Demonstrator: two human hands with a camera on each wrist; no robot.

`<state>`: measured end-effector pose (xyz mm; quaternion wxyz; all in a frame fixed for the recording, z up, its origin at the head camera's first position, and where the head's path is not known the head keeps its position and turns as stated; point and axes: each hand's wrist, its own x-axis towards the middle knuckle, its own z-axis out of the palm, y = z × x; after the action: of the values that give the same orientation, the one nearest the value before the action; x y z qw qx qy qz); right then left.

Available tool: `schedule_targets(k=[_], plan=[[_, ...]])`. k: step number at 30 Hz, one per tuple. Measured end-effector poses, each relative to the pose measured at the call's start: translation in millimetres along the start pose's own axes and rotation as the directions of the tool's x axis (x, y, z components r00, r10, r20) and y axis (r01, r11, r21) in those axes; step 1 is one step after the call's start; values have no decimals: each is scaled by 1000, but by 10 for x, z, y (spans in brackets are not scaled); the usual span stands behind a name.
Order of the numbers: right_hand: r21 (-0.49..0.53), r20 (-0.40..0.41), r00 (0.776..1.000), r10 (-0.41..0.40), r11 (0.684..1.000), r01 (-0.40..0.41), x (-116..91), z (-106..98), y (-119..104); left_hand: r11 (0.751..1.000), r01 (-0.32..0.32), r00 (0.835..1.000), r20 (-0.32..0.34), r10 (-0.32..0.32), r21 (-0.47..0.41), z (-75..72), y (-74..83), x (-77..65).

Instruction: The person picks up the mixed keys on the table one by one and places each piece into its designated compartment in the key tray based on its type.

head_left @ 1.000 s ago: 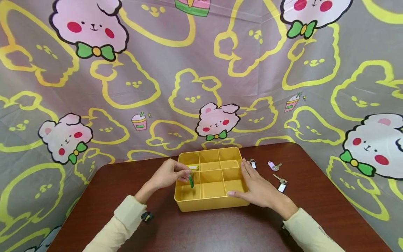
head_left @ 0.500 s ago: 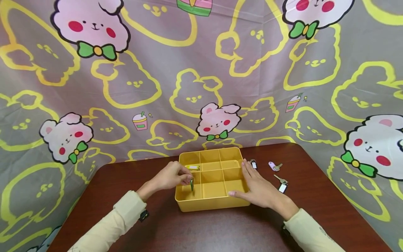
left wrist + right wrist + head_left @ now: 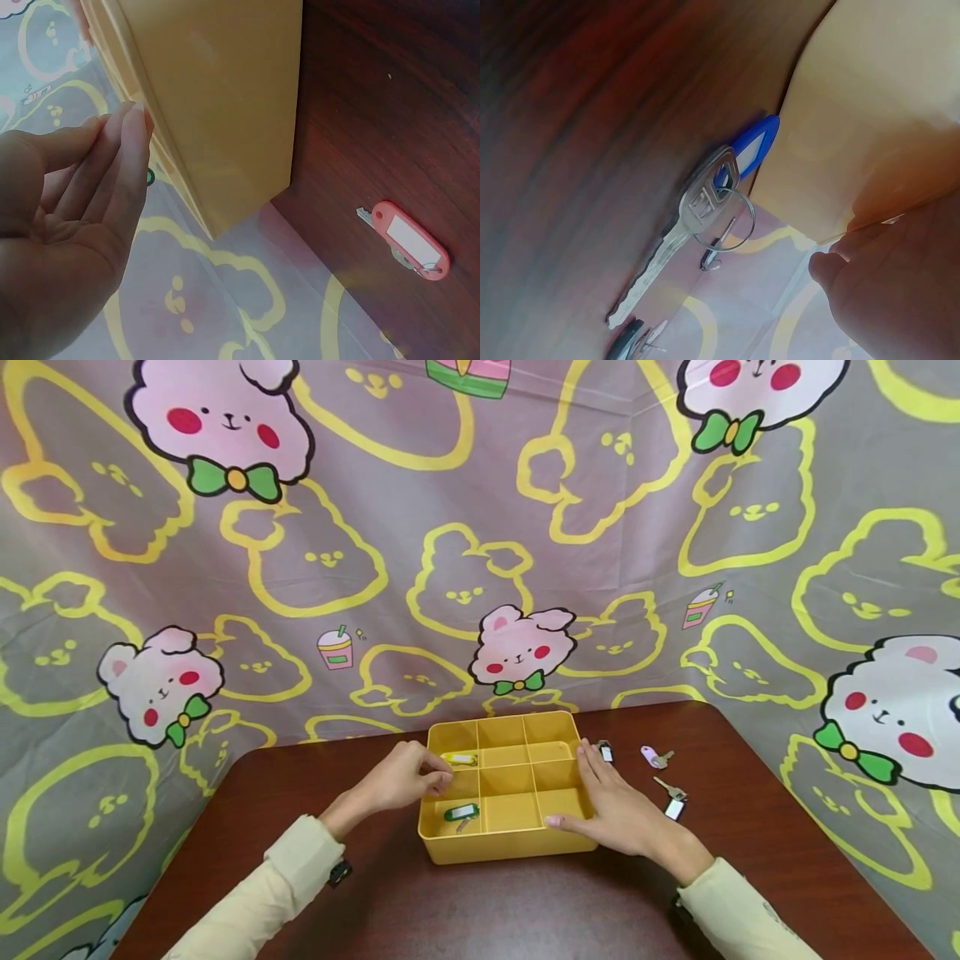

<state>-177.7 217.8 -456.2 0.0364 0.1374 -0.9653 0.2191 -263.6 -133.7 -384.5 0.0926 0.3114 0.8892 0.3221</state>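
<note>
A yellow divided box (image 3: pixel 510 843) stands on the table. In its front-left compartment lies a green key tag (image 3: pixel 461 812) with a key attached. My left hand (image 3: pixel 405 777) hovers at the box's left edge above that compartment, fingers loosely bent, holding nothing. The left wrist view shows the same hand (image 3: pixel 75 202) beside the rim, thumb and fingertips apart. A yellow key tag (image 3: pixel 459 759) sits in the back-left compartment. My right hand (image 3: pixel 622 806) rests against the box's right side with fingers straight, thumb over the front-right corner.
Right of the box lie keys with tags: a purple tag (image 3: pixel 649 755), a white-labelled tag (image 3: pixel 675 810) and a dark-edged tag (image 3: pixel 605 751). A blue key tag (image 3: pixel 757 146) shows in the right wrist view. A red key tag (image 3: pixel 412 240) lies left of the box. Patterned cloth (image 3: pixel 420 568) hangs behind.
My left hand has let go of the green key tag, which now lies flat in the front-left compartment. The hand has drawn back slightly up and left. My right hand has stayed in place.
</note>
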Motion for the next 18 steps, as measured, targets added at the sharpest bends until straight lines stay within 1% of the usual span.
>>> schedule_targets(k=[7, 10, 13, 18], plan=[[-4, 0, 1000, -1, 1000, 1, -3, 3, 3, 999, -29, 999, -38, 31, 36, -54, -28, -34], [-5, -5, 1000, -2, 1000, 2, -3, 8, 1, 999, -21, 999, -49, 23, 42, -77, -40, -56], [-7, -9, 1000, -1, 1000, 1, -4, 13, 4, 1000, 3, 998, -65, -1, 29, -102, -46, -80], [-3, -6, 1000, 1, 1000, -1, -1, 17, 7, 1000, 7, 994, -105, -4, 30, -157, -69, -114]])
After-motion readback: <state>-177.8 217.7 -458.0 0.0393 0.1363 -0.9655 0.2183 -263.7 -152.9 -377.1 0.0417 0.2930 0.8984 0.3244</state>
